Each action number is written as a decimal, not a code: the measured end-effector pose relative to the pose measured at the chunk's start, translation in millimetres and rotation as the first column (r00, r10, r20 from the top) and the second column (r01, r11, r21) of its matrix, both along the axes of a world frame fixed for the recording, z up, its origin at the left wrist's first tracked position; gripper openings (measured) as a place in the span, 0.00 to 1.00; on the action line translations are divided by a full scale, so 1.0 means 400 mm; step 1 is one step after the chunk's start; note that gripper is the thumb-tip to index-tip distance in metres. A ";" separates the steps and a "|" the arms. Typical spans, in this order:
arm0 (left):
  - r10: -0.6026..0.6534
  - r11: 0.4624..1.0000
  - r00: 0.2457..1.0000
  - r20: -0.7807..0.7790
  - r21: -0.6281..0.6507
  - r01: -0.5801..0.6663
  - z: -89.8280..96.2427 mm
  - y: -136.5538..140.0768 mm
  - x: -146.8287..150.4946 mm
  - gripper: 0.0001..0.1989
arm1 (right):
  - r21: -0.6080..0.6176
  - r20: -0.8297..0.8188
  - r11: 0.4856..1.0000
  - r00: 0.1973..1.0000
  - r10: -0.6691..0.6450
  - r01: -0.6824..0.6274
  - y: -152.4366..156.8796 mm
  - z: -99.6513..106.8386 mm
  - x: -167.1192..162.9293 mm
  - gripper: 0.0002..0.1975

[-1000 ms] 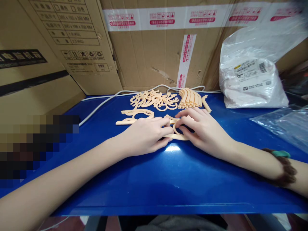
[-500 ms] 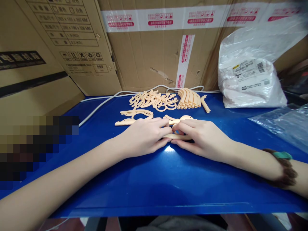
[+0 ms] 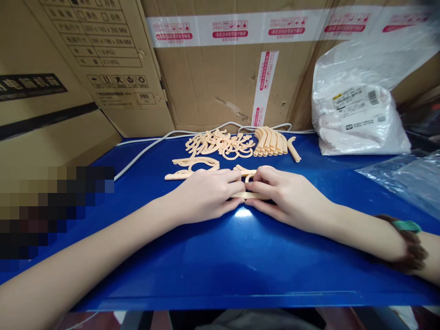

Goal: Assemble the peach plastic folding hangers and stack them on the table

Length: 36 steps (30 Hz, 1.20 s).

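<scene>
My left hand and my right hand meet over the middle of the blue table. Fingers of both are closed on a beige plastic folding hanger, whose lower bar shows between the fingertips. Much of the hanger is hidden behind the fingers. Just past my left hand lie folded beige hangers. Farther back is a loose pile of curved hanger hooks, beside a neat row of hanger arms. A single hanger arm lies apart on the right.
Cardboard boxes wall off the back and left. A white cable runs along the table's rear. A plastic bag with a label stands at the back right, with clear plastic film in front. The blue table's front edge is near me.
My right hand has shifted slightly left, its fingers closing in toward my left fingertips along the hanger. My left hand stays nearly in place.
</scene>
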State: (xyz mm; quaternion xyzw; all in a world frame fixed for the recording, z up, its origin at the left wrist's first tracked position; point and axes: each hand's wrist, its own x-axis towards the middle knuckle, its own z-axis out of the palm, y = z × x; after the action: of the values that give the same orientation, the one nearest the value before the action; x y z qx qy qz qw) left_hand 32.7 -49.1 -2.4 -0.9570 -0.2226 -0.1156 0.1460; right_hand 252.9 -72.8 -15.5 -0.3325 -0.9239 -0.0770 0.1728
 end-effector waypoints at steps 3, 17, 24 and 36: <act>-0.027 1.000 0.999 0.023 0.002 0.027 -0.001 0.000 -0.002 0.12 | 0.012 0.005 0.999 0.999 0.033 -0.033 0.001 -0.001 -0.001 0.17; 0.338 0.940 0.891 0.302 -0.070 -0.333 0.009 0.036 -0.011 0.19 | -0.020 -0.032 0.999 0.998 0.048 -0.048 -0.001 0.006 -0.003 0.14; 0.626 0.771 0.765 0.150 -0.270 -0.577 -0.048 0.080 -0.029 0.25 | -0.023 0.018 0.999 1.000 0.024 -0.023 -0.002 0.006 -0.003 0.16; 0.721 0.672 0.687 0.091 -0.334 -0.661 -0.039 0.087 -0.029 0.29 | 0.077 0.065 0.997 0.998 0.023 -0.028 -0.006 0.004 -0.006 0.15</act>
State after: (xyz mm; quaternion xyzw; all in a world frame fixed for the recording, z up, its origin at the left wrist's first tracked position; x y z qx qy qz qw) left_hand 21.2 -14.1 -18.0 -0.7918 -0.5982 -0.1218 0.0199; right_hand 250.4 -75.1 -14.1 -0.3110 -0.9295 -0.1211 0.1568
